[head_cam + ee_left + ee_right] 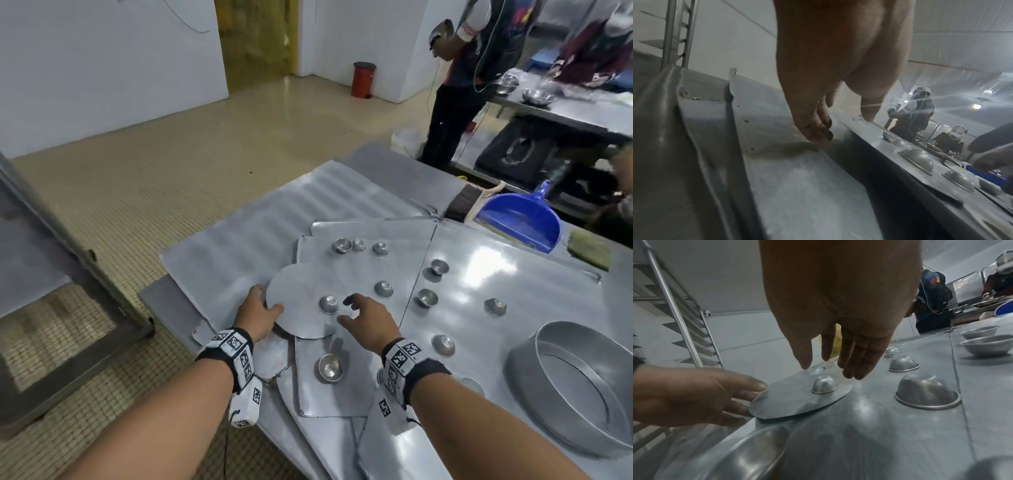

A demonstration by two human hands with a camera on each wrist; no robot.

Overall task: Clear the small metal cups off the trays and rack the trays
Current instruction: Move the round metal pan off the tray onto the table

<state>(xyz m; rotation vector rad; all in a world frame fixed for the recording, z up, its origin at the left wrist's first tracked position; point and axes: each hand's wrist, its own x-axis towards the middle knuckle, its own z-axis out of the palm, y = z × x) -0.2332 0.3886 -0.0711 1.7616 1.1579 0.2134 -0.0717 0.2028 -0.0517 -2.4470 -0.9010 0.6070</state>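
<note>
A flat round metal tray [298,298] [789,402] lies on overlapping metal trays [342,394] on the table. One small metal cup [329,304] [824,384] stands upside down on it. My left hand [265,308] [748,397] [844,126] pinches the round tray's left edge, thumb on top and fingers underneath. My right hand [349,308] [830,369] hovers just right of and above that cup, fingers straight, holding nothing. Several more cups [383,288] [927,391] are scattered over the trays to the right and behind.
A large round metal pan [582,387] stands at the right, with a blue dustpan [520,219] and a brush [589,251] behind. A tray rack [674,305] [676,32] rises on the left. A person [455,85] stands at the far table.
</note>
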